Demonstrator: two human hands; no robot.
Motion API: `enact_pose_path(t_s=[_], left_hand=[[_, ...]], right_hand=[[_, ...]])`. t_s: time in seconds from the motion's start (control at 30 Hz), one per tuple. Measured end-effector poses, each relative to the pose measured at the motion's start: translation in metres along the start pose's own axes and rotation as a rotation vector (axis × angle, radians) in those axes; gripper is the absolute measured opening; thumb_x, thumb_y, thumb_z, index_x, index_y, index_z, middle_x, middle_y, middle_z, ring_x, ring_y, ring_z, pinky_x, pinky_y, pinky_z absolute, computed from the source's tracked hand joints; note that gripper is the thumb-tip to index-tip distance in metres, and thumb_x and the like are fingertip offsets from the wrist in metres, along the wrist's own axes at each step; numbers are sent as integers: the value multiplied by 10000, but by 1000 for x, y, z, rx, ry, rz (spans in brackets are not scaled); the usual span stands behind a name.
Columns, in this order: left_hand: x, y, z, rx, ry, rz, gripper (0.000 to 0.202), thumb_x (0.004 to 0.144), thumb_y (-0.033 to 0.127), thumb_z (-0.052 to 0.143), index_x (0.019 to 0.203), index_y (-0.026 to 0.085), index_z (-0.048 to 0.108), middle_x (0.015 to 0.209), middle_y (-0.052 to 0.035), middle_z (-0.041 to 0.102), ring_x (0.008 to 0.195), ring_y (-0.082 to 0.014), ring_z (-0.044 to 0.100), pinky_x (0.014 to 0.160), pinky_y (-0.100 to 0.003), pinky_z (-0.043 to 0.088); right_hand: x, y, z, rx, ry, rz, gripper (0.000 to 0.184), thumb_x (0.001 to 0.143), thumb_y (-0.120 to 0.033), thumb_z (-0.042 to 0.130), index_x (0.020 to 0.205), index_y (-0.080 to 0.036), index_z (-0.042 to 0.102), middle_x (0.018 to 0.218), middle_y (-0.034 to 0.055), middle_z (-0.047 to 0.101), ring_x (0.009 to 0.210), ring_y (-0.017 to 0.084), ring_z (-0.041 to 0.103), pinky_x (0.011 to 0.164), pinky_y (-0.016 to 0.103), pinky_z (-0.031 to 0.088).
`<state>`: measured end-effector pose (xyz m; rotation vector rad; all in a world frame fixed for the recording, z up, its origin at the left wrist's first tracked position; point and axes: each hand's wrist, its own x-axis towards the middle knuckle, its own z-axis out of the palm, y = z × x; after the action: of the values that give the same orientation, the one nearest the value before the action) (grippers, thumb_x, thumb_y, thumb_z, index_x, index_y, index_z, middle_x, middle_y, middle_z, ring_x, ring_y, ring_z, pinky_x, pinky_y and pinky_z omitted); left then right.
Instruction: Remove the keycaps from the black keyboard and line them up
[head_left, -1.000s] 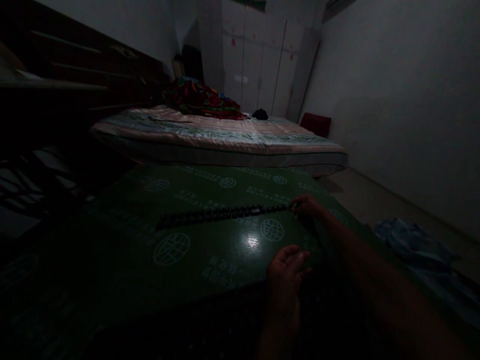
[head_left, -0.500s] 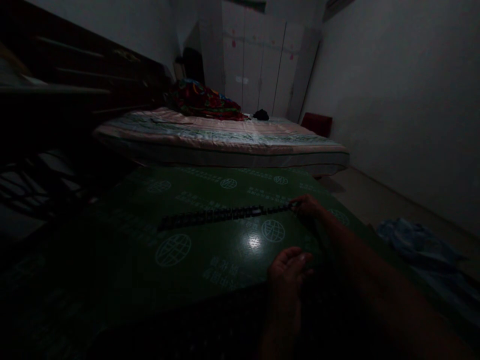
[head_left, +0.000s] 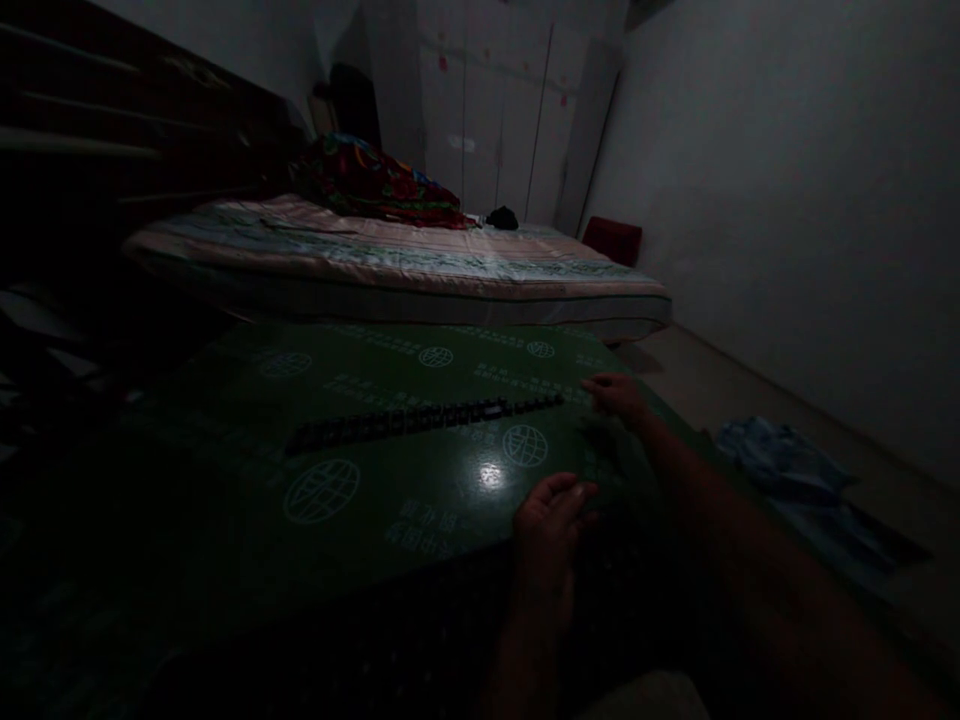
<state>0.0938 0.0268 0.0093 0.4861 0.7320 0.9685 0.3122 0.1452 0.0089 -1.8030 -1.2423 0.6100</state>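
Note:
A long dark strip of small linked pieces (head_left: 420, 418) lies across a green board (head_left: 360, 500) printed with pale globe marks. My right hand (head_left: 615, 393) rests on the board's far right part, fingers stretched towards the strip's right end, with a small gap between them. It holds nothing that I can see. My left hand (head_left: 551, 512) sits at the board's near edge with its fingers curled on that edge. The room is very dim, so fine detail of the strip is lost.
Beyond the board is a bed (head_left: 405, 265) with a red patterned bundle (head_left: 375, 185) and a small dark item (head_left: 502, 217). White wardrobe doors (head_left: 495, 120) stand at the back. A red box (head_left: 613, 240) is by the wall and blue cloth (head_left: 780, 465) lies on the floor at right.
My right hand was at the strip's right end and has come off it, sitting slightly to the right now. The view has shifted a little; my left hand stays at the board's edge.

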Motion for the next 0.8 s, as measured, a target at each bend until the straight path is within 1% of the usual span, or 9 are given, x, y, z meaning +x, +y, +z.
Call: enact_pose_path(t_s=[0.07, 0.13, 0.27, 0.37, 0.47, 0.53, 0.63, 0.73, 0.8], left_hand=[[0, 0, 2, 21, -5, 12, 262, 586, 215, 712, 809, 130, 604, 748, -64, 682, 762, -176, 634, 649, -258, 478], [1, 0, 3, 50, -19, 26, 270, 578, 224, 717, 806, 133, 605, 759, -64, 684, 773, -180, 636, 648, -255, 474], [2, -2, 3, 129, -64, 80, 277, 589, 247, 709, 821, 136, 604, 762, -56, 684, 766, -171, 633, 653, -249, 468], [4, -5, 2, 217, -84, 131, 271, 604, 264, 692, 826, 137, 606, 762, -54, 680, 766, -170, 627, 658, -253, 466], [7, -9, 4, 349, -93, 182, 262, 601, 259, 684, 825, 139, 619, 766, -54, 677, 749, -174, 623, 669, -268, 467], [8, -12, 5, 438, -103, 219, 255, 599, 238, 680, 829, 143, 628, 783, -53, 678, 758, -179, 625, 704, -286, 470], [8, -16, 5, 602, -169, 301, 236, 642, 219, 641, 870, 157, 634, 836, -56, 682, 814, -197, 628, 780, -328, 468], [5, -18, 4, 876, -268, 434, 259, 689, 184, 583, 943, 175, 632, 951, -74, 672, 917, -222, 605, 862, -381, 441], [3, -20, 2, 1087, -362, 541, 338, 692, 147, 563, 1025, 172, 610, 1070, -95, 636, 1031, -244, 550, 928, -407, 398]], right_hand=[[-20, -7, -13, 11, 53, 10, 431, 779, -517, 468, 905, -129, 610, 403, -38, 500, 303, 66, 410, 309, 156, 294], [-45, -13, -25, 37, 95, 13, 528, 798, -578, 384, 972, -127, 599, 383, -42, 486, 277, 69, 387, 298, 162, 275], [-102, -24, -43, 106, 186, 2, 610, 786, -614, 373, 1028, -107, 610, 362, -43, 468, 264, 72, 365, 291, 173, 254], [-142, -26, -51, 85, 223, 22, 641, 795, -627, 333, 1027, -106, 624, 366, -35, 476, 281, 80, 383, 305, 182, 282], [-173, -21, -52, 70, 288, 94, 615, 772, -635, 371, 913, -110, 658, 393, -17, 504, 321, 89, 424, 329, 186, 318], [-187, -17, -50, 80, 367, 157, 585, 749, -634, 410, 819, -111, 665, 394, -8, 509, 330, 97, 437, 330, 192, 321], [-199, -12, -43, 58, 462, 189, 516, 718, -608, 474, 747, -127, 659, 417, 8, 543, 355, 117, 476, 345, 205, 339], [-203, -12, -32, 51, 474, 211, 478, 714, -592, 483, 715, -146, 656, 457, 29, 587, 389, 141, 519, 367, 221, 367], [-204, -14, -24, 66, 448, 236, 474, 727, -588, 466, 701, -155, 657, 481, 44, 609, 409, 153, 544, 373, 228, 378]])
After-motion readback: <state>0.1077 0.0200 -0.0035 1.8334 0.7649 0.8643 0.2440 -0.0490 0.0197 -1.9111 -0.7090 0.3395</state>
